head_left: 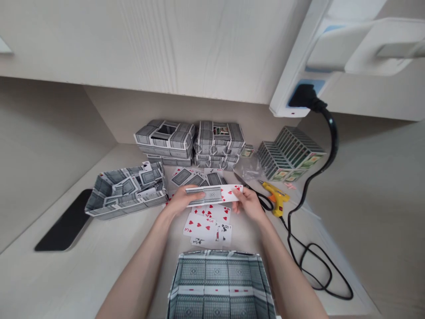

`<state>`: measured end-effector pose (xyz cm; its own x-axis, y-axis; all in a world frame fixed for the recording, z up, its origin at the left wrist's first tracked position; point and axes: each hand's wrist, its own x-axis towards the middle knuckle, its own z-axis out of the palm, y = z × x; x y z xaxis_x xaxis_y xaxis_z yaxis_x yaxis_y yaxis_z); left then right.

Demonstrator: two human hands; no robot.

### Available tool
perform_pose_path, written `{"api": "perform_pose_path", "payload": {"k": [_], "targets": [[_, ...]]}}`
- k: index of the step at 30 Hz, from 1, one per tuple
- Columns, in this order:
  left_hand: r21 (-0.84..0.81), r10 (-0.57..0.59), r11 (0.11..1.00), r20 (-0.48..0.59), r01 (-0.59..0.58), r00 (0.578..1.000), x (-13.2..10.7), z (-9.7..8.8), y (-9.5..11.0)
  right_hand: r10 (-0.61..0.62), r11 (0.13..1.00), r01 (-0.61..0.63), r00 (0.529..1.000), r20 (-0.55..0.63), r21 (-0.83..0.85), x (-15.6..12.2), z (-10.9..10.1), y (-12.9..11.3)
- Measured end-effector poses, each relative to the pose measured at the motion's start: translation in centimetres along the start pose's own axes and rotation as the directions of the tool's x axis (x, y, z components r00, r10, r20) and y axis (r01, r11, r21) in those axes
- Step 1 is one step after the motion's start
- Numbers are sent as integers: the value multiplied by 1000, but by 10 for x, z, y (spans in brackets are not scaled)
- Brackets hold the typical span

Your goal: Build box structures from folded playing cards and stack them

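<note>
Head view showed the left hand (181, 200) and right hand (249, 204) half-closed, pinching a spread of white playing cards (212, 195) above loose red-and-black face-up cards (206, 226). A grey-patterned card box (219, 283) sat at the frame's bottom edge.

Your playing cards (203, 195): grey-and-white lattice backs, white faces with red hearts. Your tray of folded cards (109, 208): the same grey lattice, with white borders. Your glue gun (274, 193): yellow, with what looked like an orange trigger. Your power cord (334, 137): black. Your desktop (99, 266): pale cream, with faint wood grain.
</note>
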<state>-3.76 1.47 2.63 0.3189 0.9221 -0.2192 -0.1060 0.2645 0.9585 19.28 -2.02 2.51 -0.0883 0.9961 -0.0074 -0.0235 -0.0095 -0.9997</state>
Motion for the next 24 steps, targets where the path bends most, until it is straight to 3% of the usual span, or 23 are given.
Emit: {"api": "perform_pose_path", "payload": {"k": [7, 16, 24], "targets": [[-9, 18, 1000, 1, -18, 1000, 1, 0, 1, 54, 995, -53, 998, -16, 80, 0, 5, 1], [25, 12, 1000, -68, -11, 998, 1, 3, -3, 15, 999, -15, 1000, 7, -29, -1, 11, -2], [67, 18, 998, -56, -14, 998, 0, 7, -3, 24, 999, -22, 998, 60, -37, 0, 16, 4]]}}
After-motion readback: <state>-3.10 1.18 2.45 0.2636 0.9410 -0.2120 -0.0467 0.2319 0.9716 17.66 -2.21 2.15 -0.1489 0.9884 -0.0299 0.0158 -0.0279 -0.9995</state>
